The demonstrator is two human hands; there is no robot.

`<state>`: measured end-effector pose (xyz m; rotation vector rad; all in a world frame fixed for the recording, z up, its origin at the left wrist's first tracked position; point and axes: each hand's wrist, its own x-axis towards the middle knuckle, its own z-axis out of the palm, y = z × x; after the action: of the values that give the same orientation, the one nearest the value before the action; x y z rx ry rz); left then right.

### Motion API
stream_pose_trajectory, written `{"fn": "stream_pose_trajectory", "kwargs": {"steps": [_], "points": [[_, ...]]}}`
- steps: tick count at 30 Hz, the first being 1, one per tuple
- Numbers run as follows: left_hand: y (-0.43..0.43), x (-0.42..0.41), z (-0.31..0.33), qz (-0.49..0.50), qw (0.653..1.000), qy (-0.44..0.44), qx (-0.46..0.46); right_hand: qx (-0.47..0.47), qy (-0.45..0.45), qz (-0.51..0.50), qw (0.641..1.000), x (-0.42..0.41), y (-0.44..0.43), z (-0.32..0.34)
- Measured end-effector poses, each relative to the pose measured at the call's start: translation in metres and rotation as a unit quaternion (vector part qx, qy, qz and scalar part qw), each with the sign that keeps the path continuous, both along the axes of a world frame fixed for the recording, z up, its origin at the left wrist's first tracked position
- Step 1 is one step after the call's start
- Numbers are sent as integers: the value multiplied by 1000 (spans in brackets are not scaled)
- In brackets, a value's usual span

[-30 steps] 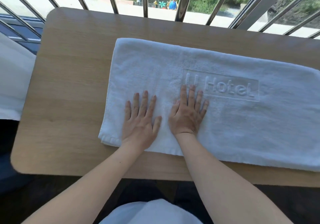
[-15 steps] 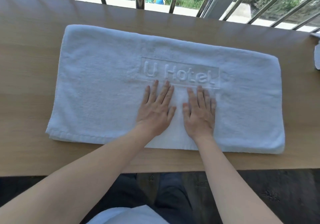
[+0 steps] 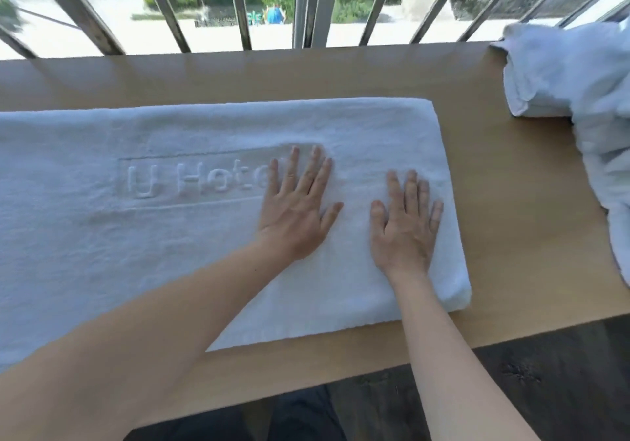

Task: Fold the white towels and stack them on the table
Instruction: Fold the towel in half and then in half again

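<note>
A white towel (image 3: 143,236) with raised "U Hotel" lettering lies flat, folded lengthwise, on the wooden table (image 3: 518,222). Its left end runs out of view. My left hand (image 3: 296,208) rests palm down on the towel, fingers spread, covering the end of the lettering. My right hand (image 3: 405,229) lies flat beside it, near the towel's right edge. Neither hand grips anything. More white towels (image 3: 579,92) lie crumpled in a heap at the table's right end.
Metal window bars (image 3: 303,4) run along the table's far edge. Bare wood shows between the flat towel and the crumpled heap. Dark floor (image 3: 545,382) lies beyond the table's near edge.
Both hands have slid rightward across the towel, from its left part to its right end. The view followed, bringing the crumpled heap into sight.
</note>
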<state>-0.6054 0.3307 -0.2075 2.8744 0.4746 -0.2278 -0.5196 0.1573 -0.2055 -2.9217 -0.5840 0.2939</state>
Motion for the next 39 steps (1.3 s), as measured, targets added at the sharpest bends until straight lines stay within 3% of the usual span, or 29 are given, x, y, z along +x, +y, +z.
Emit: {"fn": "stream_pose_trajectory", "kwargs": {"steps": [12,18,22,27,35,37,39], "points": [[-34,186,4,1,1000,-17,10,72,-63,31,995,41,-52,-1],[-36,223,3,7,998,-59,-18,132,-131,-100,977,31,-81,-4],[-36,232,5,1,989,-141,-41,132,-93,-186,969,18,-99,-1],[-36,235,4,-8,986,-156,-62,109,-83,-179,974,2,-116,-2],[-43,224,24,31,955,-181,-234,253,-20,-162,954,-8,-110,16],[-41,217,32,15,950,-178,-257,292,19,-200,935,-10,-106,20],[-38,210,40,5,942,-186,-281,351,80,-297,884,-8,-103,23]]}}
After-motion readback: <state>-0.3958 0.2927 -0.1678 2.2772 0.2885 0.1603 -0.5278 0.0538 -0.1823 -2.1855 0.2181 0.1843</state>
